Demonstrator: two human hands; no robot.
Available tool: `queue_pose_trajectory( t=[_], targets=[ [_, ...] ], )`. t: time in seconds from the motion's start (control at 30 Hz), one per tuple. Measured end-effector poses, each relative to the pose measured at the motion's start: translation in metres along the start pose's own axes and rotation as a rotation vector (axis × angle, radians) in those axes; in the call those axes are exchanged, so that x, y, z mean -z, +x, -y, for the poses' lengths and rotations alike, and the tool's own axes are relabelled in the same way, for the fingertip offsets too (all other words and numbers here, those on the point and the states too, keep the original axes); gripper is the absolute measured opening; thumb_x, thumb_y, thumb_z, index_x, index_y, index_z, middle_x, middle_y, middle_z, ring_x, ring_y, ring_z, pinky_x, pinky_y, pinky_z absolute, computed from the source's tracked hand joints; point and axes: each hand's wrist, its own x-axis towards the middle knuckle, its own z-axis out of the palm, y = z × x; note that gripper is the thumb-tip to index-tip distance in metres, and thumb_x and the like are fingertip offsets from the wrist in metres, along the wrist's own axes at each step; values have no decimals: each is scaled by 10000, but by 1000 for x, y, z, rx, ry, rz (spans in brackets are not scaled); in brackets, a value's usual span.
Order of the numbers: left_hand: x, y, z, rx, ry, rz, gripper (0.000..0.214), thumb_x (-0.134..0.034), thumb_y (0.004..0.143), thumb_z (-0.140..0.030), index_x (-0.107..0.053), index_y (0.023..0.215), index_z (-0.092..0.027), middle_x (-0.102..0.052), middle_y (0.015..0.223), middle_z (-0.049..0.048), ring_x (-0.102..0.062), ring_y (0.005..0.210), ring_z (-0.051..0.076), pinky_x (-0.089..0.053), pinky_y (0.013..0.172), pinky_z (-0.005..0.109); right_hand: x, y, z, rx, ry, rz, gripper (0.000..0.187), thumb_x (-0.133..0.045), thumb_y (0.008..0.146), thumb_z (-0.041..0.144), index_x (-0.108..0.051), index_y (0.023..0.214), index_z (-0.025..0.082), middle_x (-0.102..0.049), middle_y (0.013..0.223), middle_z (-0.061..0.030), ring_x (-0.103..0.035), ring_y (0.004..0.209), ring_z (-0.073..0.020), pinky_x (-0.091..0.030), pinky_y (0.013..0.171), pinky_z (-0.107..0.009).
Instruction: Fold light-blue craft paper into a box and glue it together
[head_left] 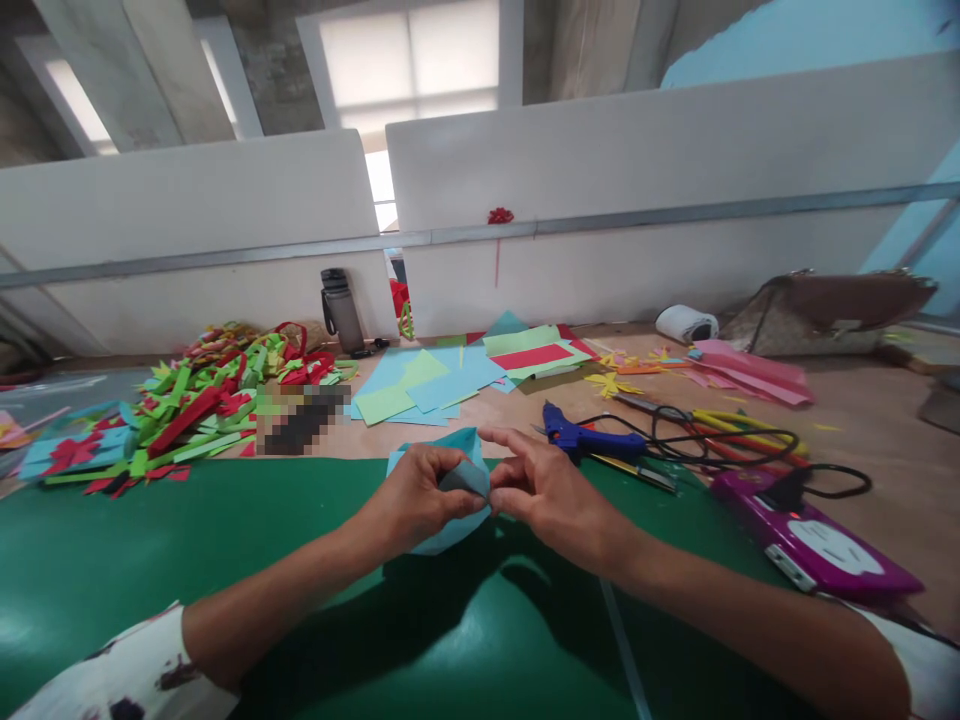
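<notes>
A folded light-blue paper piece (442,538) is held up over the green mat (322,600) near the middle of the view. My left hand (427,490) is closed on its near side, thumb and fingers pinching the paper. On the right edge of the same paper, my right hand (536,480) presses thumb against fingertips, with the index finger stretched along the top. Part of the paper is hidden behind my fingers. Just beyond my right hand lies a blue hot glue gun (592,437), with a yellow cutter knife (634,472) beside it.
Paper strips (225,385) in green and red heap at the left. Coloured sheets (450,378) lie at the back, near a grey bottle (343,315). To the right are a purple power strip (817,545), black cables, yellow-handled pliers (739,422), pink paper (750,370) and a handbag (832,310).
</notes>
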Motion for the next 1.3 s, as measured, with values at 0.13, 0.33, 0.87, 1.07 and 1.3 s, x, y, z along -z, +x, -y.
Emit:
queue_pose_trajectory(
  t=[0.13,0.33,0.87,1.07,1.3],
  targets=[
    [-1,-1,0,-18,37,-19,77,-663,644,-206,-641,633,-133,-530,546,-24,-413,518,96,-305,504,220,-1,1,-2,-2,0,-50,655,-598,648,92,-428,1276,170,-525,666,54,-490,614,-95,-385,570,-220],
    [-3,-3,-3,-71,79,-36,141,-564,752,-228,-626,673,-129,-491,547,-26,-370,504,84,-293,488,214,0,3,-1,63,-50,-131,615,-587,670,97,-431,1261,162,-525,651,61,-512,619,-99,-414,622,-237],
    [6,-15,-9,-600,871,-398,173,-691,700,-188,-634,860,-221,-549,1209,81,-308,1254,337,-282,952,633,-4,3,-19,731,-641,-310,549,-463,836,104,-279,1344,204,-658,780,-9,-605,761,-186,-469,725,-331],
    [9,-14,-14,-565,768,-337,93,-644,741,-144,-632,700,-227,-590,1179,33,-361,1245,300,-263,970,633,-1,4,-13,657,-528,-285,446,-526,796,108,-425,1228,155,-640,762,-12,-599,728,-163,-466,711,-296],
    [10,-14,-13,-635,669,-381,70,-603,776,-157,-606,729,-209,-623,1120,55,-427,1191,272,-329,956,587,5,4,-3,553,-439,-250,103,-579,774,147,-555,680,181,-601,671,3,-556,641,-126,-417,605,-242]
  ],
)
